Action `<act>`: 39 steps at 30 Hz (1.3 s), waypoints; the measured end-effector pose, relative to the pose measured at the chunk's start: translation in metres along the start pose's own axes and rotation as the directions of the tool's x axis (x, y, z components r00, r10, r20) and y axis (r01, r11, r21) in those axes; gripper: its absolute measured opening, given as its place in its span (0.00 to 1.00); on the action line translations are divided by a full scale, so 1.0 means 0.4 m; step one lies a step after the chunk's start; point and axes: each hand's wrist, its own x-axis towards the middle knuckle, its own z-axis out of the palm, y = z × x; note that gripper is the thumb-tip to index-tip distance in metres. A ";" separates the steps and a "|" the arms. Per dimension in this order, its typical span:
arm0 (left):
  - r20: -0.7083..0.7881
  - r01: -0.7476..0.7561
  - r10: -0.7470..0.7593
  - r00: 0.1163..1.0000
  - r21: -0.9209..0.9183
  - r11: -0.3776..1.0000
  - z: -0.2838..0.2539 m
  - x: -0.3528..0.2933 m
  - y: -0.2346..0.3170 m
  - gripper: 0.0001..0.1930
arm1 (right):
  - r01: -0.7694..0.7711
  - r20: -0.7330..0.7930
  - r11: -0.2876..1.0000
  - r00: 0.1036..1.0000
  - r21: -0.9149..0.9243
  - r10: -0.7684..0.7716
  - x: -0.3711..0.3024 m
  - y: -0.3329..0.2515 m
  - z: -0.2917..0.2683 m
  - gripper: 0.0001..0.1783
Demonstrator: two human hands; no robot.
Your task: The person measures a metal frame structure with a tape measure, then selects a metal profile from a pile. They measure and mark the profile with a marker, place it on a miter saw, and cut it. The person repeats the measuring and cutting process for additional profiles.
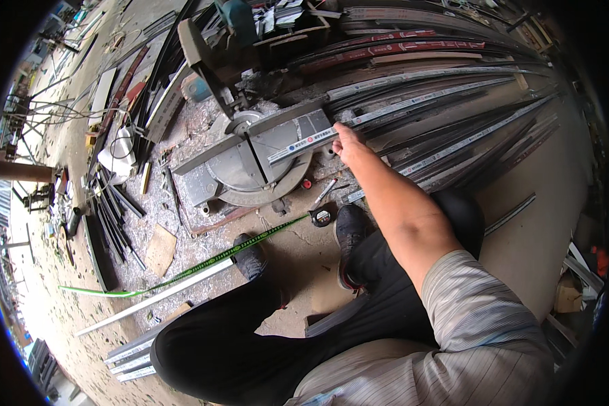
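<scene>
My right hand [348,143] reaches forward and grips a long metal profile [402,107] wrapped in printed film. The profile's near end lies over the round grey table of a mitre saw [227,169], beside the slot and in front of the fence [284,116]. The saw's head [199,54] is tilted up at the back, away from the profile. A tape measure [321,215] sits on the floor by my shoe, its green blade [223,254] pulled out to the left. Between tape and saw lies a white marker pen [325,192]. My left hand does not show.
Bundles of long profiles [467,142] spread across the right side. Dark offcuts [115,210] and metal shavings litter the floor at left. A light bar [159,296] lies beside the tape blade, with short cut profiles [132,358] near my left knee. A bin of scraps [294,37] stands behind.
</scene>
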 end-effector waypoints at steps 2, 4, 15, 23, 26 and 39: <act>0.012 0.027 -0.027 1.000 -0.035 0.999 0.018 0.001 0.002 0.17 | 0.040 -0.018 0.999 0.999 -0.021 -0.040 0.040 -0.011 -0.015 0.17; 0.014 0.059 -0.058 0.998 -0.071 0.996 0.021 -0.006 0.001 0.17 | 0.049 -0.016 0.996 0.999 -0.071 -0.050 0.058 -0.012 -0.020 0.18; 0.009 0.245 -0.257 0.966 -0.327 0.912 0.013 -0.046 -0.011 0.17 | -0.036 0.177 0.981 0.982 -0.189 0.070 0.128 -0.025 -0.036 0.29; 0.014 0.315 -0.354 0.935 -0.489 0.813 -0.002 -0.062 -0.017 0.17 | 0.096 0.170 0.920 0.985 -0.381 -0.033 0.084 -0.023 -0.024 0.24; 0.021 0.322 -0.367 0.930 -0.530 0.784 -0.003 -0.058 -0.028 0.17 | 0.172 0.242 0.939 0.965 -0.298 -0.100 0.042 -0.007 -0.030 0.21; 0.057 0.344 -0.391 0.919 -0.603 0.720 0.001 -0.048 -0.053 0.17 | 0.166 0.174 0.877 0.980 -0.451 -0.096 -0.054 -0.016 -0.015 0.21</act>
